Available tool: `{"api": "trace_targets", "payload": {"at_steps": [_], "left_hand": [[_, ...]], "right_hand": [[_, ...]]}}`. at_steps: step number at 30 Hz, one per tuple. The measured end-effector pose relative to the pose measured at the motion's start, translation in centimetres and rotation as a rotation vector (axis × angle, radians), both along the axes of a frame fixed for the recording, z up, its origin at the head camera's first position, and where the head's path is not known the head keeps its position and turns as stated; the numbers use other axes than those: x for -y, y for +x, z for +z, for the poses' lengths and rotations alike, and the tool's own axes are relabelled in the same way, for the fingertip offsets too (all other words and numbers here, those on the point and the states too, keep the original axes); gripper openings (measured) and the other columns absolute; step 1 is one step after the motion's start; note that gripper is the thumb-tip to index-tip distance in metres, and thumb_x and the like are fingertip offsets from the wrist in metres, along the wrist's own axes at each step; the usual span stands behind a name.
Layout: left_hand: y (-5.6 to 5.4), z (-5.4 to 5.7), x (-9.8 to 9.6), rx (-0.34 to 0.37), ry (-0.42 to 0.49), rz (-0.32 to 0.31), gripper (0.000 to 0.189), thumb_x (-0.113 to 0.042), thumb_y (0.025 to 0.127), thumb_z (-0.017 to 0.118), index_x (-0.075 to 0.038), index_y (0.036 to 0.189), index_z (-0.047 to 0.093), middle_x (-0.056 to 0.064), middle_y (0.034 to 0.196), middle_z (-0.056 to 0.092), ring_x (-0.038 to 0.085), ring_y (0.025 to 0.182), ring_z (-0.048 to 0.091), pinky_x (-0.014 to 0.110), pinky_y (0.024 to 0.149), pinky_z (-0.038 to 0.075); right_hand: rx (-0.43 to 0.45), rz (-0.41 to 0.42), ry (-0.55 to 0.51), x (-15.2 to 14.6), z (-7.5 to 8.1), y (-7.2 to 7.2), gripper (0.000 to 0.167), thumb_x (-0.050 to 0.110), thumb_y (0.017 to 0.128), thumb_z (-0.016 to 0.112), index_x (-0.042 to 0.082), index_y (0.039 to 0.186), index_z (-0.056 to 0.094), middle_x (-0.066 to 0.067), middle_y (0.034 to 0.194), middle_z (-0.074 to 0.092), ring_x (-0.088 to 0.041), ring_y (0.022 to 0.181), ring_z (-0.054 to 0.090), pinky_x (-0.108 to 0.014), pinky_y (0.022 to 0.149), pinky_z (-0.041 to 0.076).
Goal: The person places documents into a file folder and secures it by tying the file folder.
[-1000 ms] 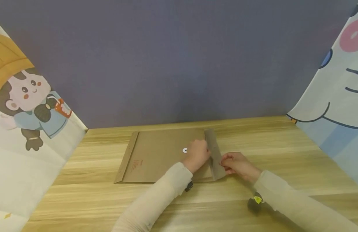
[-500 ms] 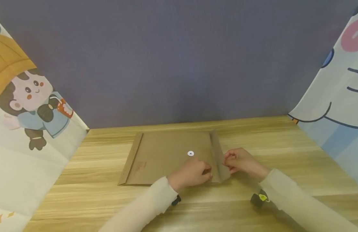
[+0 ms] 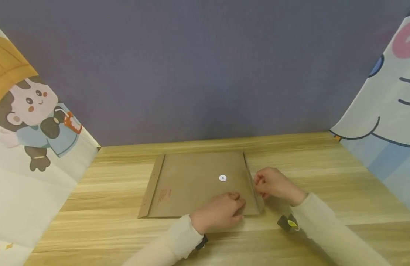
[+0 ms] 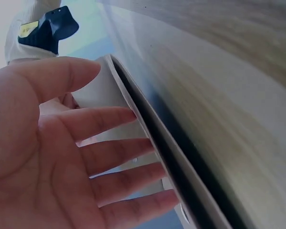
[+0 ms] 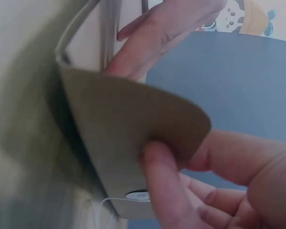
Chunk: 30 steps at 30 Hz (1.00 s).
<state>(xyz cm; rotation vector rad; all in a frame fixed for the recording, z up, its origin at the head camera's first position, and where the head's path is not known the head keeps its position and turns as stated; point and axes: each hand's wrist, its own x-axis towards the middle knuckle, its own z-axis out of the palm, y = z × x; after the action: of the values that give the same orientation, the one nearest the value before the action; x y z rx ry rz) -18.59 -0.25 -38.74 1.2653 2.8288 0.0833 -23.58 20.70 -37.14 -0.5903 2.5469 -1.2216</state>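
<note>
A brown kraft paper document envelope (image 3: pixel 195 173) lies flat on the table, with a white round button (image 3: pixel 222 178) on its upper face and small red print near its left end. At its right end, my right hand (image 3: pixel 274 184) pinches the raised flap (image 5: pixel 119 105) between thumb and fingers. In the right wrist view, a thin white string (image 5: pixel 115 199) hangs from a second button (image 5: pixel 137 195) on that flap. My left hand (image 3: pixel 219 211) is at the near edge toward the right corner. In the left wrist view its fingers reach out loosely, fingertips right at the envelope's layered edge.
The wood-grain table (image 3: pixel 118 236) runs back to a dark grey-blue panel (image 3: pixel 205 74). Cartoon-printed sheets stand at the left (image 3: pixel 28 207) and right (image 3: pixel 361 111) sides. A dark wrist-worn device with a yellow tag (image 3: pixel 288 222) hangs at the right cuff.
My left hand has left the flap's fold and come nearer along the envelope, uncovering the white button. The flap now stands up more steeply, still pinched by the right hand.
</note>
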Motion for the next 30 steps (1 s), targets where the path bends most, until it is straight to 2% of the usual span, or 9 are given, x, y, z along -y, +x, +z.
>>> {"api": "trace_targets", "payload": {"at_steps": [4,8,12,16,21,23,26,28,30], "left_hand": [[-0.2,-0.1,-0.3,0.002,-0.002,-0.002,0.038,-0.033,0.09,0.058,-0.012,0.122,0.06,0.011,0.127,0.057,0.021,0.117,0.054,0.03,0.098,0.043],[-0.5,-0.5,-0.5,-0.034,-0.006,-0.011,0.036,-0.032,0.088,0.059,-0.012,0.118,0.062,0.008,0.114,0.061,0.018,0.102,0.059,0.028,0.088,0.048],[-0.7,-0.6,-0.6,-0.016,-0.013,-0.002,0.038,-0.033,0.089,0.059,-0.011,0.119,0.062,0.009,0.112,0.061,0.02,0.099,0.06,0.029,0.086,0.048],[-0.9,-0.7,-0.6,-0.025,-0.009,-0.021,0.037,-0.033,0.089,0.058,-0.01,0.117,0.063,0.009,0.113,0.062,0.02,0.101,0.06,0.028,0.091,0.046],[-1.3,-0.8,-0.3,-0.025,0.042,-0.044,0.018,-0.027,0.089,0.058,-0.012,0.095,0.065,0.002,0.099,0.064,0.013,0.086,0.061,0.024,0.079,0.048],[-1.5,-0.8,-0.2,0.006,0.079,-0.011,0.012,-0.022,0.089,0.056,-0.013,0.085,0.062,-0.001,0.09,0.063,0.01,0.076,0.059,0.023,0.07,0.048],[-1.7,-0.8,-0.2,0.048,0.154,0.089,0.02,-0.016,0.091,0.052,-0.014,0.073,0.059,-0.005,0.073,0.059,0.008,0.062,0.052,0.022,0.057,0.044],[-1.7,-0.7,-0.4,0.05,0.198,0.154,0.026,-0.014,0.091,0.051,-0.015,0.065,0.055,-0.006,0.064,0.052,0.008,0.055,0.047,0.022,0.05,0.039],[-1.7,-0.6,-0.6,0.012,0.202,0.176,0.028,-0.013,0.092,0.051,-0.015,0.064,0.054,-0.006,0.061,0.05,0.008,0.053,0.046,0.021,0.047,0.037]], "right_hand": [[-0.101,-0.02,0.086,0.9,0.2,0.0,0.009,-0.005,0.073,0.061,0.002,0.068,0.058,-0.001,0.055,0.057,-0.013,0.045,0.055,-0.029,0.045,0.05],[-0.261,-0.014,0.184,2.0,0.2,-0.2,0.015,-0.004,0.068,0.063,0.007,0.06,0.057,0.002,0.055,0.054,-0.007,0.045,0.049,-0.023,0.043,0.045],[-0.382,-0.006,0.274,3.1,-0.2,-0.3,0.024,-0.003,0.064,0.063,0.011,0.05,0.048,0.006,0.05,0.043,-0.008,0.047,0.038,-0.023,0.044,0.034],[-0.35,-0.018,0.327,4.2,-0.7,-0.1,0.033,-0.002,0.065,0.063,0.013,0.049,0.039,0.006,0.05,0.036,-0.01,0.048,0.033,-0.023,0.045,0.028],[-0.325,-0.057,0.332,4.5,-1.3,0.4,0.03,0.006,0.077,0.068,0.012,0.054,0.051,0.004,0.052,0.047,-0.011,0.048,0.04,-0.025,0.045,0.035],[-0.365,-0.042,0.329,4.3,-1.5,0.6,0.024,0.009,0.08,0.07,0.011,0.059,0.058,0.003,0.056,0.054,-0.011,0.051,0.046,-0.026,0.048,0.04],[-0.417,0.018,0.322,3.7,-1.8,0.7,0.016,0.006,0.079,0.071,0.01,0.065,0.065,0.002,0.062,0.06,-0.009,0.055,0.051,-0.026,0.054,0.045],[-0.438,0.069,0.315,3.3,-2.0,0.7,0.014,0.003,0.077,0.071,0.009,0.065,0.066,0.001,0.063,0.061,-0.009,0.057,0.052,-0.026,0.055,0.046],[-0.439,0.112,0.291,2.8,-2.1,0.7,0.013,0.0,0.076,0.07,0.008,0.066,0.066,0.001,0.064,0.062,-0.008,0.058,0.053,-0.025,0.055,0.046]]}}
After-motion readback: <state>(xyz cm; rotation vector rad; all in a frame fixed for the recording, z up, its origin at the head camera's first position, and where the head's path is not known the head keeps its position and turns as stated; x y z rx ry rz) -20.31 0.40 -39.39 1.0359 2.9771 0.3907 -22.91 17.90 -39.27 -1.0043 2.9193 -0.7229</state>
